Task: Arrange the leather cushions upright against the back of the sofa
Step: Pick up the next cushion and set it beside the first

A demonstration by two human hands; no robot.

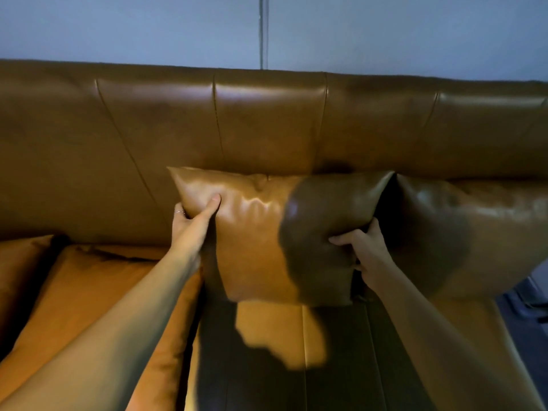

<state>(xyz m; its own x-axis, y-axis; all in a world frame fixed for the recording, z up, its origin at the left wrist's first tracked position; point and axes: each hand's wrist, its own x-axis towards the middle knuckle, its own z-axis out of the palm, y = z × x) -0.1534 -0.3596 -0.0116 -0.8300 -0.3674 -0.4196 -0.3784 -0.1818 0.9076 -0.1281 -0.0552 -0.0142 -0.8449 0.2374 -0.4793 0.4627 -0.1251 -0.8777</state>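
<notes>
The left hand (189, 223) clamps the upper left edge of a square tan leather cushion (267, 232), thumb pressed into its face; the right hand (364, 250) grips its right edge. The cushion stands upright against the brown leather sofa back (207, 123), touching a second leather cushion (474, 226) on its right

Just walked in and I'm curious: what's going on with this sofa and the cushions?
A person is tidying a brown leather sofa. Both hands hold the middle cushion: the left hand grips its upper left edge, the right hand its right side. It is upright in front of the sofa back. Another cushion already stands beside it on the right. At least one flat cushion lies on the seat to the left.
</notes>
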